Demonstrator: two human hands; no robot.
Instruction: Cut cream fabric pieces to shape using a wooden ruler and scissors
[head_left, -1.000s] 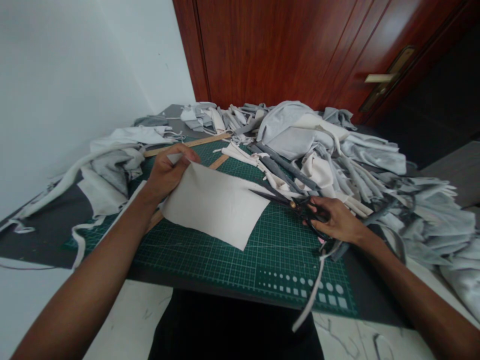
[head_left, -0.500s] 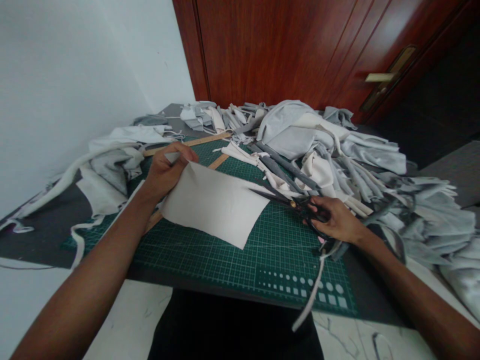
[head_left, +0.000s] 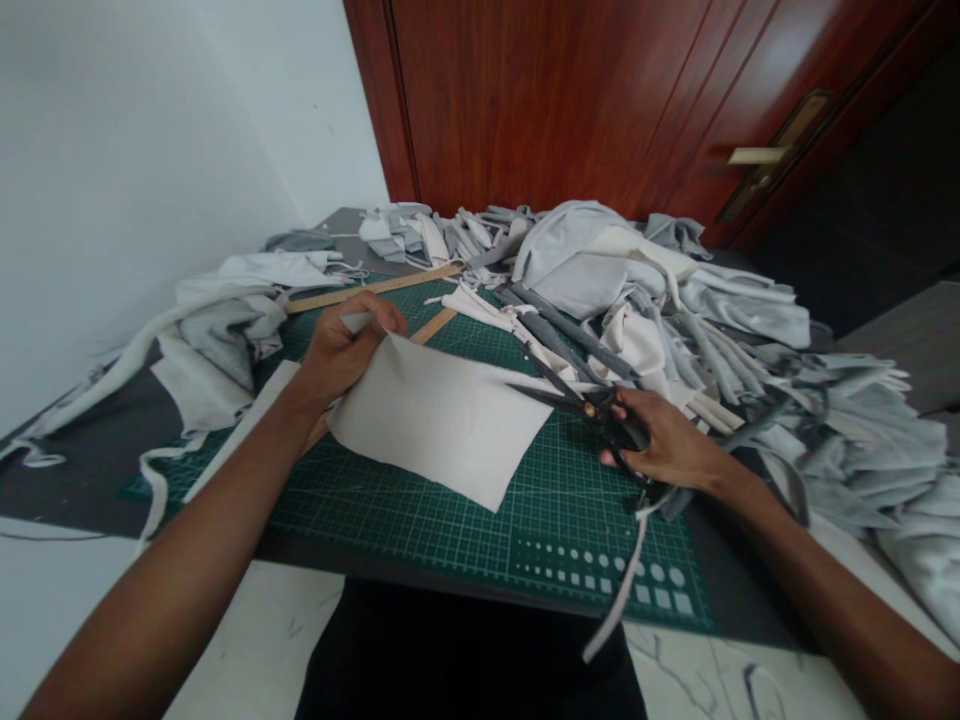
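Observation:
My left hand (head_left: 351, 345) is closed on the upper left corner of an off-white piece of fabric (head_left: 442, 420) and holds it up over the green cutting mat (head_left: 420, 535). In my right hand (head_left: 660, 435) are black-handled scissors (head_left: 592, 408), their blades apart. The lower blade lies across the fabric's right part, near its top edge, and the upper blade points up and away beyond it. A narrow strip along that edge runs between the blades. My left fingertips are partly hidden by the fabric.
Grey and white fabric scraps (head_left: 577, 270) heap along the back and right of the table. More scraps (head_left: 217, 340) lie at the left. Wooden rulers (head_left: 375, 287) rest on the mat. A thin strip (head_left: 622, 590) hangs over the front edge. Behind stands a brown door (head_left: 525, 100).
The scissor blades have opened wider. My left hand and the fabric have shifted slightly right and down, while my right hand has stayed almost in place.

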